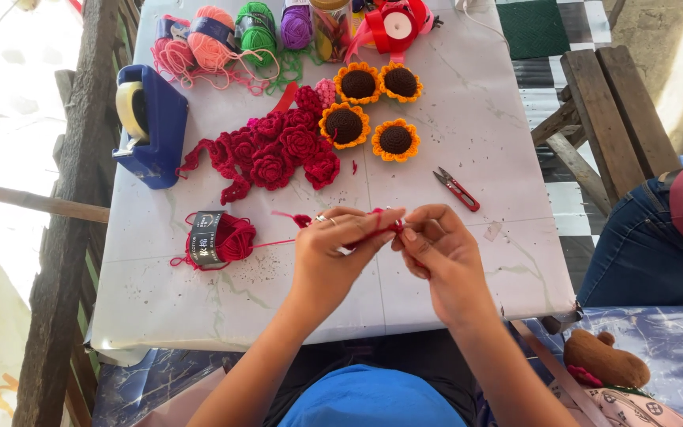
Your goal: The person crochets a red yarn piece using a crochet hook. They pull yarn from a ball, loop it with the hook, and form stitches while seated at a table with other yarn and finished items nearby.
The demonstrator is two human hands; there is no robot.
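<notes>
i've got both hands pinched together on a small red crochet piece [385, 225] above the table [468, 142], left hand [333, 249] and right hand [440, 253] fingertips meeting, red yarn ball [227, 239] lying off left.

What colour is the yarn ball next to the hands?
Dark red yarn ball, seen best in the head view.

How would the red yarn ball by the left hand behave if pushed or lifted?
The red yarn ball is rounded, so it would probably roll a little, though its paper band may slow it. It looks soft and light, likely squashing under a grip. A strand runs to the left hand, so lifting would probably tug that.
</notes>
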